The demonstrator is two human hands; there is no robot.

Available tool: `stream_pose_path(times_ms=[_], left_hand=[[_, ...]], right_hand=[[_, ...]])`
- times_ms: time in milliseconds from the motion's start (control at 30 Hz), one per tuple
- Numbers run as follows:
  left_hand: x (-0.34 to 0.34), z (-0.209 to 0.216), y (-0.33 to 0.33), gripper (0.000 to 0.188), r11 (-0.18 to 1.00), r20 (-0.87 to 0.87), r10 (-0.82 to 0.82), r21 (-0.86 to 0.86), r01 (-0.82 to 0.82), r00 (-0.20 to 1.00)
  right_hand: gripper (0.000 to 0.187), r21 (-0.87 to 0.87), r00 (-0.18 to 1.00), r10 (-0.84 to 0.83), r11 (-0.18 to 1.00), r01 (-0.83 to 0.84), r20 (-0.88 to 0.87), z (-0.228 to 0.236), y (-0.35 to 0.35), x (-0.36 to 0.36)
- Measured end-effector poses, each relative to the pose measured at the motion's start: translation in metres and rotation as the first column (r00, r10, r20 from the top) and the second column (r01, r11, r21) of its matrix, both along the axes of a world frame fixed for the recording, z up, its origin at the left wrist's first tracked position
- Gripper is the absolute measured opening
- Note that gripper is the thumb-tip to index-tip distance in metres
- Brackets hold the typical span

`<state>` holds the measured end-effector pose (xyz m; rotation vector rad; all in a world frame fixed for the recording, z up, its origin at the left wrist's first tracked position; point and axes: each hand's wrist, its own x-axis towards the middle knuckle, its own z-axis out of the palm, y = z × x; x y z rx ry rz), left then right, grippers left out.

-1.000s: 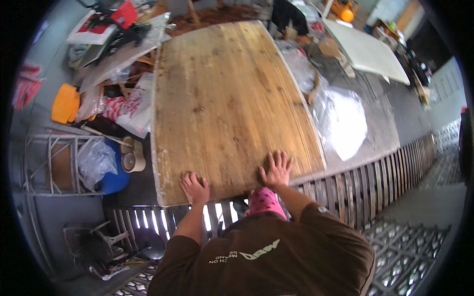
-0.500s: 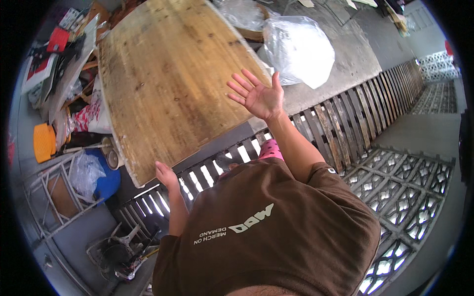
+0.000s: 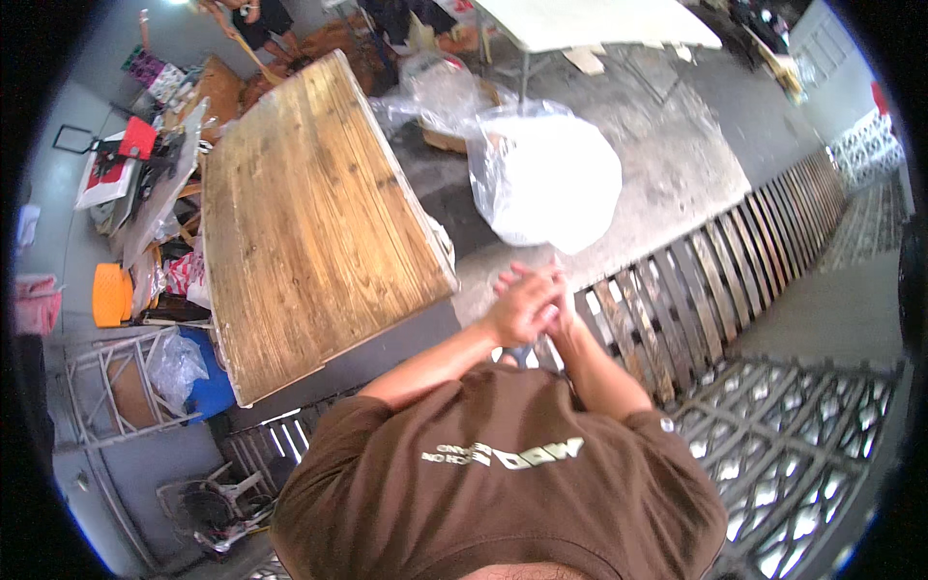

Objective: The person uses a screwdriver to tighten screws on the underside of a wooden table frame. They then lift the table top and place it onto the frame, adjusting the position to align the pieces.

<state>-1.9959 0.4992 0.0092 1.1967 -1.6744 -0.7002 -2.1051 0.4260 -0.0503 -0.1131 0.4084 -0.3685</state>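
Observation:
My left hand point(image 3: 520, 311) and my right hand point(image 3: 565, 314) meet in front of my chest, slightly blurred. The left lies across the right palm, and some right fingertips stick out beyond it; no object shows between them. Fingers on both look mostly stretched, though the overlap hides part of them. To their left is a large wooden table top point(image 3: 309, 232) with worn, stained planks and a pale edge; neither hand touches it. Just past my hands sits a big clear plastic bag point(image 3: 556, 179) with white contents on the concrete floor.
Dark slatted grating point(image 3: 677, 300) runs along my right, beside patterned openwork blocks point(image 3: 793, 425). A white folding table point(image 3: 599, 24) stands beyond the bag. On the left are an orange plastic piece point(image 3: 112, 295), a metal frame point(image 3: 126, 387) and clutter. Far off, a person point(image 3: 256, 24) holds a long wooden handle.
My left hand has left the table's near corner and come right to meet my right hand. The right hand, earlier spread palm up, has dropped closer to me. The view takes in more beyond the table.

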Motion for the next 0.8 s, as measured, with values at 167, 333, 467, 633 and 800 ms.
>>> stream_pose_path(times_ms=[167, 333, 467, 633, 800], left_hand=[[-0.026, -0.069, -0.089, 0.051, 0.965, 0.371, -0.043, 0.255, -0.057, 0.928], [0.015, -0.178, -0.113, 0.040, 0.686, 0.276, 0.065, 0.686, -0.244, 0.959], [0.068, -0.244, -0.049, 0.036, 0.440, 0.551, -0.573, 0.831, -0.340, 0.606], [0.071, -0.264, -0.066, 0.045, 0.050, 0.236, -0.637, 0.963, -0.266, 0.734], [-0.023, -0.303, -0.306, 0.045, 0.282, 0.285, -0.743, 0.954, -0.103, 0.605]], right_hand=[[0.095, 0.131, 0.964, -0.265, 0.956, 0.262, 0.006, 0.044, -0.031, -0.084], [0.060, -0.031, 0.920, -0.367, 0.930, 0.366, -0.139, 0.054, -0.074, -0.166], [0.046, -0.002, 0.743, -0.488, 0.837, 0.548, -0.459, 0.045, -0.112, -0.227], [0.055, -0.278, 0.467, -0.516, 0.828, 0.487, -0.718, -0.058, -0.140, -0.335], [0.038, -0.032, -0.312, -0.468, 0.593, -0.805, -0.827, -0.234, -0.021, -0.478]])
